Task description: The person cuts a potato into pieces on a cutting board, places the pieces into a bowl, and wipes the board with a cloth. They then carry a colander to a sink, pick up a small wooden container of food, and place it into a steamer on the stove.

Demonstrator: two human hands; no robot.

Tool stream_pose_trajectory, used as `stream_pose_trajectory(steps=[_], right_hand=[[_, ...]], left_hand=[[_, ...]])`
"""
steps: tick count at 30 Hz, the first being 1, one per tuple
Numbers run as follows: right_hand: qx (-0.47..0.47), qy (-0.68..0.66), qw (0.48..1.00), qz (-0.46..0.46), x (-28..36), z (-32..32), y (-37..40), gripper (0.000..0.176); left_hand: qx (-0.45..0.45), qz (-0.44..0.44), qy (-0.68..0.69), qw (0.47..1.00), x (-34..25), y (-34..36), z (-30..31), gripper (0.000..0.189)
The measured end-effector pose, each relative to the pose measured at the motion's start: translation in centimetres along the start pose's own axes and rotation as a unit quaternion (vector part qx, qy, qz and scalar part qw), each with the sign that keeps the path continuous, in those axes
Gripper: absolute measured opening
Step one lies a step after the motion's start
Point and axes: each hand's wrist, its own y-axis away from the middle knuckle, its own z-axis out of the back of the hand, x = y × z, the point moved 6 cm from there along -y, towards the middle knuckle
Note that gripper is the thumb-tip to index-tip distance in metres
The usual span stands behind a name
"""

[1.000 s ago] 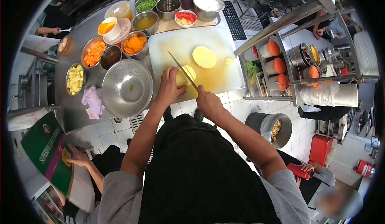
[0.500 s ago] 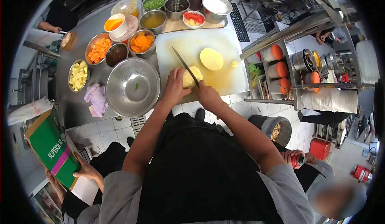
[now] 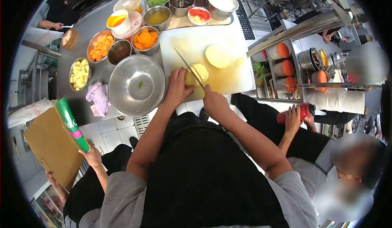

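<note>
My left hand [image 3: 177, 90] presses on a peeled yellow potato piece [image 3: 199, 71] at the lower left of the white cutting board [image 3: 179, 38]. My right hand [image 3: 216, 104] is closed round the handle of a knife [image 3: 188, 67], whose blade lies across the piece and points up and left. A larger yellow half [image 3: 217, 56], cut face up, lies to the right on the board, with a small scrap [image 3: 240, 61] beyond it. Just left of my left hand stands a perforated metal bowl [image 3: 136, 86] with a green leaf bit inside.
Bowls of yellow cubes [image 3: 79, 74], diced orange pieces [image 3: 101, 47] and orange slices [image 3: 145, 38] stand left. A purple cloth [image 3: 98, 97] lies below them. One person at lower left holds a cardboard box [image 3: 53, 142]; another at right holds a red container [image 3: 304, 111].
The box at lower left has turned to show its brown side. The person at right has come closer to the board with the red container. My hands have barely moved; the knife is slightly lower.
</note>
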Motion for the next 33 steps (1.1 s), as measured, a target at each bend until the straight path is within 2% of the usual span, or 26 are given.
stream_pose_trajectory(steps=[4, 8, 13, 15, 20, 23, 29, 33], right_hand=[[0.019, 0.055, 0.998, -0.034, 0.3, -0.5, -0.2, 0.013], [0.007, 0.032, 0.999, 0.004, -1.5, -3.4, -1.5, 0.014], [0.028, 0.040, 0.999, 0.014, -1.6, -1.8, -3.2, 0.017], [0.042, 0.032, 0.998, -0.018, -1.6, -1.0, -2.8, 0.023], [0.006, 0.010, 1.000, -0.009, 0.1, 1.1, -1.4, 0.024], [-0.003, 0.012, 1.000, 0.014, 1.2, 0.9, -0.8, 0.024], [0.014, 0.037, 0.999, 0.011, 1.4, -0.6, -0.3, 0.023], [0.025, 0.046, 0.999, -0.001, 1.3, -1.7, -0.5, 0.020]], left_hand=[[-0.005, -0.002, -0.020, 1.000, -0.3, -0.2, 0.0, 0.067], [-0.019, -0.017, -0.021, 0.999, -0.1, -0.2, -0.1, 0.063], [-0.030, -0.015, -0.002, 0.999, -0.2, 0.3, 0.2, 0.062], [-0.036, -0.014, 0.005, 0.999, 0.2, 0.9, 0.3, 0.062], [-0.050, -0.012, -0.016, 0.999, 0.1, 1.1, 0.5, 0.061], [-0.038, 0.011, 0.024, 0.999, 0.3, 1.4, 0.5, 0.061], [-0.054, -0.015, 0.009, 0.998, -0.3, 1.4, 0.9, 0.056], [-0.050, 0.005, 0.011, 0.999, 0.2, 1.3, 0.6, 0.053]])
